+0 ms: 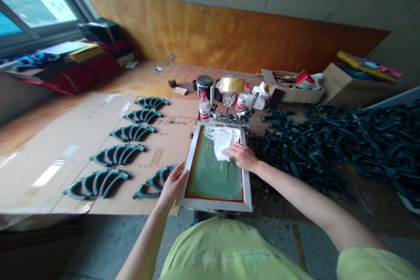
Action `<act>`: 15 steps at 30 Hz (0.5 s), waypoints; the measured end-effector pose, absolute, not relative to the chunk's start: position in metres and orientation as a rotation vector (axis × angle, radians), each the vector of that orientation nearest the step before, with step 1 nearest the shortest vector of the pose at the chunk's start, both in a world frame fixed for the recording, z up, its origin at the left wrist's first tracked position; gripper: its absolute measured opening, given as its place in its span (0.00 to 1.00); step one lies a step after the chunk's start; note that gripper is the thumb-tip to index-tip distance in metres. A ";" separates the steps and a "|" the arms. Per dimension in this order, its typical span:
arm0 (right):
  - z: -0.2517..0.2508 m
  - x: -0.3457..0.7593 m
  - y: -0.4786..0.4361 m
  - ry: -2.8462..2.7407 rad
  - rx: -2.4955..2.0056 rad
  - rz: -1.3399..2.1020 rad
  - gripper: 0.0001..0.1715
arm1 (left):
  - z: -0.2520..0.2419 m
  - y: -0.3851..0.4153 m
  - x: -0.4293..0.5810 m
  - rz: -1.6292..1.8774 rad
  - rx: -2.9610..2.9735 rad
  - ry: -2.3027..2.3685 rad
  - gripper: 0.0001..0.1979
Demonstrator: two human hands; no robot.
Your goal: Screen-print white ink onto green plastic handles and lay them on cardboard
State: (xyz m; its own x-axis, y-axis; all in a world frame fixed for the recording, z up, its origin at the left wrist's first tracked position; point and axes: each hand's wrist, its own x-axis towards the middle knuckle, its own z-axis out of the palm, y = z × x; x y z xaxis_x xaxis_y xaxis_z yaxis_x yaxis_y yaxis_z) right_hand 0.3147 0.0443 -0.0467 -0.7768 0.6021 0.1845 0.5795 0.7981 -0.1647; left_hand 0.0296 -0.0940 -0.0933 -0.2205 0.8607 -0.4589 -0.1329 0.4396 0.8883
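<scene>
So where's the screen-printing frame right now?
In the head view, the screen-printing frame sits mid-picture at the near edge of the table, between the left hand and the heap of dark green parts.

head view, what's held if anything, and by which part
The right hand holds crumpled white material by its lower right edge; the left hand touches the frame at its left side, grip unclear.

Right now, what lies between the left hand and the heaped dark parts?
Head view: the framed screen, with the right hand holding a white wad on it.
</scene>
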 end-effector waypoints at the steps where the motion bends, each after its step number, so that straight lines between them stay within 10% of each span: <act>1: -0.044 0.317 0.045 -2.765 -0.909 0.169 0.13 | -0.090 -0.094 0.031 1.053 0.659 1.513 0.35; 4: -0.027 0.311 0.068 -2.681 -1.042 0.237 0.11 | -0.077 -0.095 0.033 1.050 0.638 1.516 0.36; 10: 0.011 0.289 0.137 -2.436 -1.474 0.243 0.39 | -0.026 -0.089 0.025 1.058 0.700 1.488 0.37; 15: 0.012 0.336 0.145 -2.074 -1.683 0.156 0.21 | 0.028 -0.052 0.024 1.274 0.804 1.392 0.33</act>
